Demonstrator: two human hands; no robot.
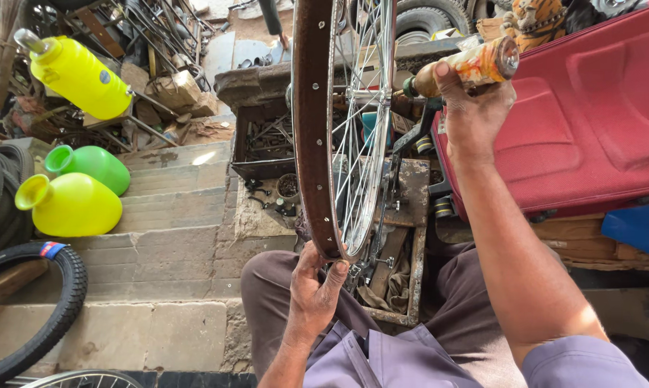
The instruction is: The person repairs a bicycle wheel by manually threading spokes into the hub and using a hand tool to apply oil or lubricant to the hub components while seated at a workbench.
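Note:
A spoked bicycle wheel with a rusty brown rim (308, 122) stands upright in front of me, its silver spokes (360, 144) fanning to the right. My left hand (311, 291) grips the bottom of the rim, fingers curled around its edge. My right hand (471, 108) is raised on the far side of the wheel and holds the worn, paint-stained handle of a tool (475, 66), whose shaft points toward the wheel's hub (364, 95).
A tray of metal parts (267, 140) and a wooden stand (403, 215) sit behind the wheel. Yellow and green plastic cans (69, 205) lie on stone steps at left. A black tyre (58, 302) lies lower left; a red case (590, 115) at right.

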